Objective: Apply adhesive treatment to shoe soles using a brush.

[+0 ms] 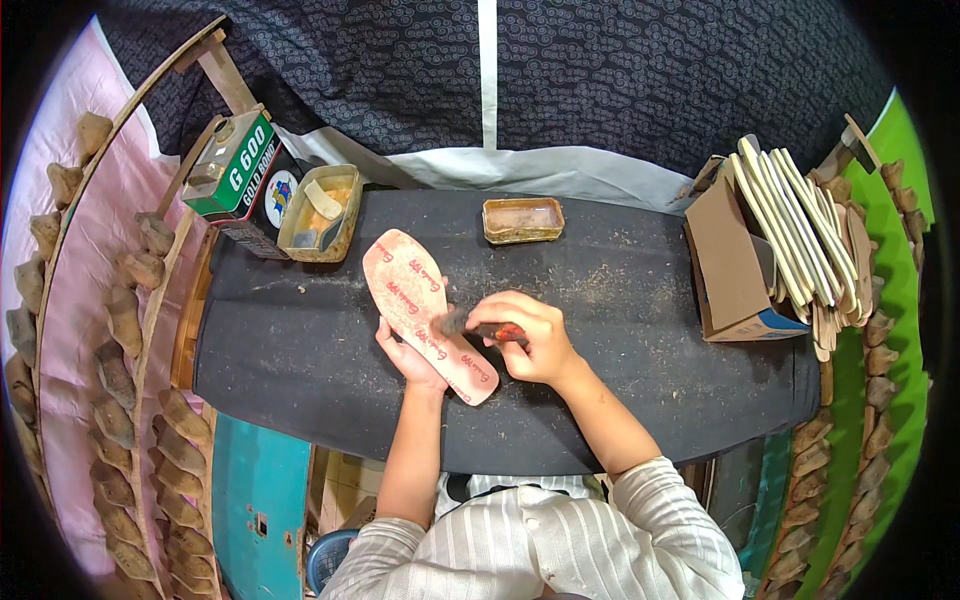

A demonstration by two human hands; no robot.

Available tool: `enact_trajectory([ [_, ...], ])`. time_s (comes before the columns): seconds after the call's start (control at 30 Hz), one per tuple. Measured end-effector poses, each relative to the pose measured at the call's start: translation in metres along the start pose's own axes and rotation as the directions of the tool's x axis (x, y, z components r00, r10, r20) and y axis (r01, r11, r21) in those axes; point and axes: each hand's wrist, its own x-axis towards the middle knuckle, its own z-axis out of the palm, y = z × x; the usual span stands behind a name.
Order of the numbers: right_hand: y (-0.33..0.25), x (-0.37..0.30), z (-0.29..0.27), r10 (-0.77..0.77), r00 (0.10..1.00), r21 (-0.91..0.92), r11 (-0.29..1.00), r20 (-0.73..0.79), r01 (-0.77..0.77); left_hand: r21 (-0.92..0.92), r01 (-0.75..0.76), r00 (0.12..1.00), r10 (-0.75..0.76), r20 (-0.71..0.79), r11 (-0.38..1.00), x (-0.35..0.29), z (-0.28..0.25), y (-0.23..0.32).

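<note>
My left hand (408,352) grips the pink insole (428,310) from below, so my right hand (530,338), closed around the brush (478,326), should stroke evenly across it.

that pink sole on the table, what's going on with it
A person at a dark worktable holds a pink shoe insole from beneath with the left hand. The right hand grips a small brush with a red handle, its bristles on the insole's middle. An open tin of yellowish glue and a shallow tray sit at the table's far edge. A cardboard box and a stack of pale insoles stand at the right.
</note>
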Motion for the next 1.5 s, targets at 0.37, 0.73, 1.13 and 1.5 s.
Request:
enact_trajectory([
  [0.37, 0.006, 0.002, -0.005, -0.033, 0.999, -0.107, 0.994, 0.01, 0.034, -0.067, 0.058, 0.998, -0.059, -0.011, 0.996, -0.004, 0.0, -0.001],
  [0.73, -0.003, 0.005, -0.016, 0.102, 0.939, 0.188, 0.967, 0.327, -0.17, -0.094, 0.103, 0.974, -0.082, 0.211, 0.99, 0.002, -0.002, -0.002],
  [1.13, -0.008, -0.003, -0.004, -0.118, 0.93, 0.137, 0.988, 0.348, 0.075, -0.04, 0.195, 0.944, -0.177, 0.278, 0.98, 0.002, -0.015, 0.0],
  [1.5, -0.008, -0.004, 0.0, -0.118, 0.954, 0.159, 0.984, 0.275, 0.076, 0.007, 0.165, 0.966, -0.163, 0.203, 0.986, 0.001, -0.022, -0.001],
])
